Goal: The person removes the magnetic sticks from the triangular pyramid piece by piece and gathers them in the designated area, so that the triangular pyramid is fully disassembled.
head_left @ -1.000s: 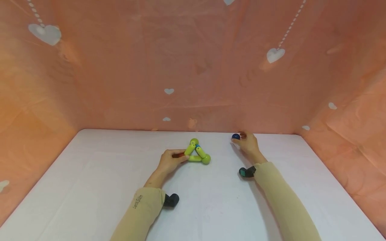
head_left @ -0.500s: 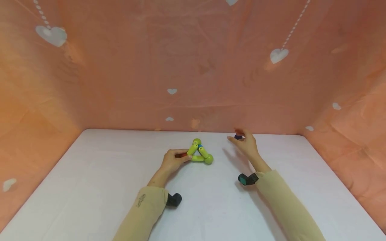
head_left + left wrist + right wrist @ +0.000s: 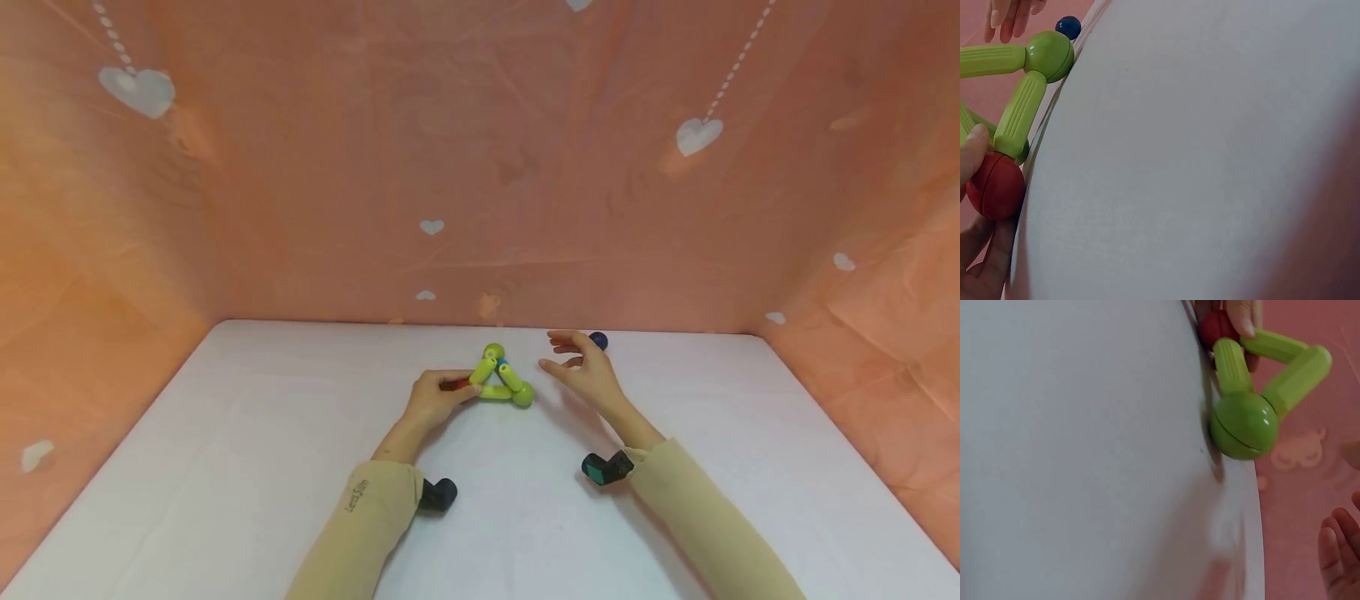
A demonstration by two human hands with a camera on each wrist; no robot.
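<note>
White table, left hand gripping one red ball, two green balls alongside, right hand spread, one blue ball near.

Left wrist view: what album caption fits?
Left hand gripping a red ball joined to a green stick, blue ball beyond.

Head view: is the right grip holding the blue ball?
No, the blue ball shows beyond the back of the right grip, which holds nothing between thumb and fingers.
</note>
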